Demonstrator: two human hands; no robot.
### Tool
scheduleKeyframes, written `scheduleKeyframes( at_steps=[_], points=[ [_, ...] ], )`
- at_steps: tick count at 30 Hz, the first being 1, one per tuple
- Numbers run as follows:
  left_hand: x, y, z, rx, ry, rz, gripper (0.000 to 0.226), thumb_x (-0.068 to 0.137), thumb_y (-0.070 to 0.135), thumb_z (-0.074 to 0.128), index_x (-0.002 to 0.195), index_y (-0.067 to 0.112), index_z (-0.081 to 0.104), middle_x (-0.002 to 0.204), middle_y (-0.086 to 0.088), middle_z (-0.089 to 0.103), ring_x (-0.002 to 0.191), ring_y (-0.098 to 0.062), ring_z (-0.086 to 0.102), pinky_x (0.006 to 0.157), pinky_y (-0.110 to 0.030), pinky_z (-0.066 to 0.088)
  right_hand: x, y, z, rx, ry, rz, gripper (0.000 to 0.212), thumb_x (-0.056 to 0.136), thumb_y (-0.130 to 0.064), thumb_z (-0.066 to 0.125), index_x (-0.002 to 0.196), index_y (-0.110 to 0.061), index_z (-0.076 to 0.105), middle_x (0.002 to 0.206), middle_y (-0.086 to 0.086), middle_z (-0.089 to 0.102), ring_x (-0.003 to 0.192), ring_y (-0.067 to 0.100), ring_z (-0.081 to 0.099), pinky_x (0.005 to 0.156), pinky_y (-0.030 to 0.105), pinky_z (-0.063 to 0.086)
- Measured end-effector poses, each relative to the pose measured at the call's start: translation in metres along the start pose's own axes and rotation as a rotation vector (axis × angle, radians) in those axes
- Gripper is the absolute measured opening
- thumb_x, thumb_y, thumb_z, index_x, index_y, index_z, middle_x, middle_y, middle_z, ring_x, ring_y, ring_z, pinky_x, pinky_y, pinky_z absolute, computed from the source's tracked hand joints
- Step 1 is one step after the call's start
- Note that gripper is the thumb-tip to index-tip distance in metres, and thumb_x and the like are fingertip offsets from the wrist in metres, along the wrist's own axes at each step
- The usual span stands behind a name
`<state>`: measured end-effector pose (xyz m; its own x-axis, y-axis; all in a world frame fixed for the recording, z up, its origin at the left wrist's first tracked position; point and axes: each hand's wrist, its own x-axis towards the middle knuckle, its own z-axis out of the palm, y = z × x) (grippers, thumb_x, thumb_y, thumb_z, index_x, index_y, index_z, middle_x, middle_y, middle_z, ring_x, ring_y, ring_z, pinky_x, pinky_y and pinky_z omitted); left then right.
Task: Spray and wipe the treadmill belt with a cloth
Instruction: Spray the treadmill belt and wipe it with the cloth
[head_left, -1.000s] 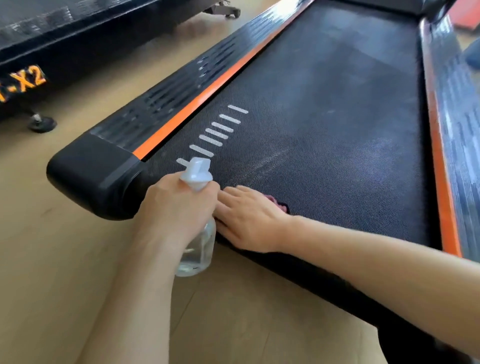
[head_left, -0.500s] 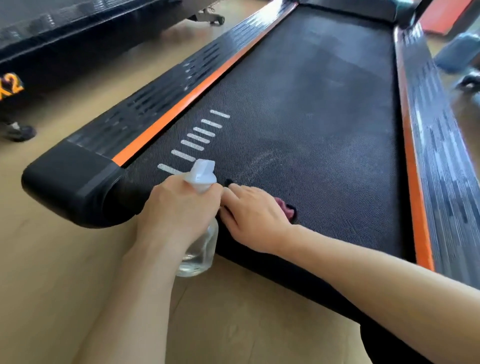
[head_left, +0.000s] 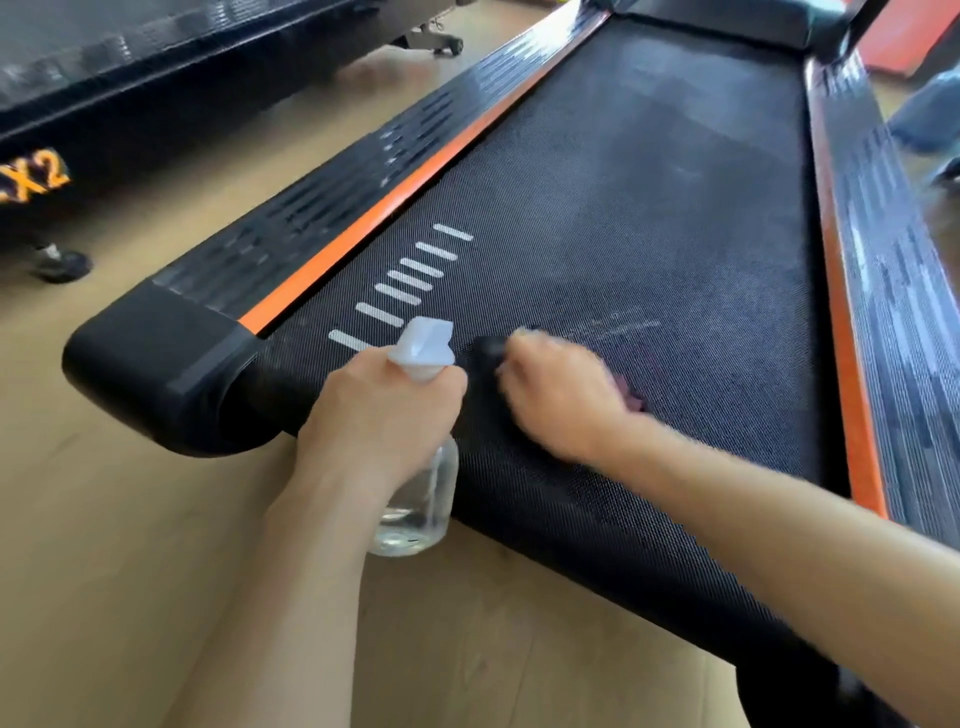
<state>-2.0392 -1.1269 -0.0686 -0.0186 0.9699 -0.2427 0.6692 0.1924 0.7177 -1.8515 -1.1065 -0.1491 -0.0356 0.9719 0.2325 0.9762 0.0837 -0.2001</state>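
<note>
Cloth (head_left: 631, 397): dark, under right hand (head_left: 563, 397), fingers blurred, grip unclear, near end of belt (head_left: 649, 218). Belt's long axis runs far-right, unwiped. Left hand (head_left: 379, 415) wraps spray bottle (head_left: 415, 499), just left.

right hand (head_left: 563, 397) and cloth (head_left: 631, 397) farther rightward

my left hand (head_left: 382, 415) grips a clear spray bottle (head_left: 415, 499) by its neck, white nozzle (head_left: 423, 347) up, at the rear edge of the black treadmill belt (head_left: 649, 218). my right hand (head_left: 563, 392), blurred, presses a dark cloth (head_left: 491, 347) on the belt just beside it, a purplish bit (head_left: 631, 395) showing behind. white stripes (head_left: 410, 280) and an orange strip (head_left: 395, 197) run along the left rail; wood floor (head_left: 104, 519) lies below.
</note>
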Motion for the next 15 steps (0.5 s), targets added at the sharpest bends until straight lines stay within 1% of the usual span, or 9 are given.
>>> scheduleKeyframes(
  at_steps=[3,5,6,7,9,11,12,13,15],
  points=[
    [-0.001,-0.001,-0.007,0.039,0.036,0.023,0.027,0.088,0.034,0.058,0.069,0.016,0.049,0.096,-0.013,0.067,0.096,-0.038,0.061,0.083,-0.042,0.049,-0.049,-0.044,-0.011,0.139,-0.138,-0.428,0.017,0.097,-0.030,0.049,0.088,-0.016,0.049,0.086,0.002,0.055,0.079,0.026,0.054,0.071,0.038,0.040],
    [-0.005,0.000,-0.011,0.022,0.041,0.019,0.027,0.087,0.035,0.059,0.069,0.016,0.051,0.093,-0.009,0.066,0.094,-0.036,0.061,0.087,-0.043,0.053,-0.049,-0.027,-0.015,0.128,-0.189,-0.537,0.020,0.098,-0.032,0.046,0.088,-0.015,0.050,0.086,0.002,0.054,0.080,0.024,0.051,0.074,0.036,0.041],
    [-0.005,-0.001,-0.013,0.014,0.033,0.010,0.028,0.086,0.036,0.058,0.069,0.015,0.051,0.090,-0.007,0.065,0.092,-0.035,0.060,0.088,-0.043,0.053,-0.039,-0.012,-0.013,0.088,-0.165,-0.518,0.023,0.097,-0.033,0.044,0.087,-0.014,0.050,0.086,0.004,0.055,0.080,0.027,0.053,0.074,0.039,0.044],
    [-0.007,-0.005,-0.016,0.009,0.023,0.002,0.028,0.085,0.037,0.057,0.069,0.015,0.050,0.087,-0.005,0.063,0.089,-0.034,0.059,0.087,-0.043,0.053,-0.024,0.006,-0.010,0.041,-0.108,-0.428,0.026,0.096,-0.036,0.040,0.087,-0.013,0.049,0.087,0.007,0.057,0.081,0.031,0.056,0.074,0.042,0.046],
    [-0.006,-0.006,-0.015,0.026,0.008,0.034,0.027,0.083,0.037,0.053,0.068,0.015,0.047,0.081,-0.003,0.059,0.079,-0.029,0.055,0.081,-0.041,0.050,0.007,0.053,-0.009,-0.061,-0.006,-0.060,0.030,0.095,-0.039,0.032,0.090,-0.013,0.046,0.095,0.014,0.059,0.088,0.038,0.059,0.076,0.047,0.048],
    [-0.006,-0.008,-0.016,0.050,0.026,0.080,0.031,0.087,0.037,0.054,0.066,0.016,0.046,0.076,-0.001,0.055,0.071,-0.023,0.052,0.078,-0.039,0.049,0.026,0.075,-0.006,-0.096,0.047,0.350,0.025,0.098,-0.033,0.035,0.098,-0.011,0.046,0.109,0.019,0.059,0.098,0.042,0.058,0.083,0.048,0.047],
    [-0.005,-0.010,-0.017,0.038,0.038,0.089,0.033,0.089,0.038,0.056,0.065,0.017,0.046,0.074,0.000,0.055,0.071,-0.024,0.053,0.078,-0.039,0.050,0.032,0.064,-0.002,-0.113,0.060,0.440,0.024,0.099,-0.030,0.037,0.103,-0.010,0.047,0.114,0.021,0.059,0.102,0.042,0.058,0.086,0.048,0.046],
    [-0.004,-0.012,-0.017,0.016,0.037,0.085,0.033,0.090,0.038,0.056,0.065,0.018,0.048,0.075,0.000,0.056,0.074,-0.026,0.055,0.078,-0.039,0.051,0.034,0.045,0.004,-0.129,0.068,0.435,0.023,0.099,-0.029,0.038,0.106,-0.009,0.048,0.115,0.021,0.059,0.103,0.042,0.058,0.086,0.048,0.046],
    [-0.001,-0.019,-0.016,-0.001,0.028,0.080,0.030,0.088,0.039,0.054,0.067,0.018,0.050,0.081,-0.002,0.060,0.080,-0.030,0.056,0.078,-0.040,0.048,0.027,-0.010,0.020,-0.094,0.082,0.207,0.021,0.097,-0.028,0.043,0.103,-0.010,0.052,0.106,0.016,0.061,0.094,0.040,0.061,0.078,0.046,0.047]
  ],
)
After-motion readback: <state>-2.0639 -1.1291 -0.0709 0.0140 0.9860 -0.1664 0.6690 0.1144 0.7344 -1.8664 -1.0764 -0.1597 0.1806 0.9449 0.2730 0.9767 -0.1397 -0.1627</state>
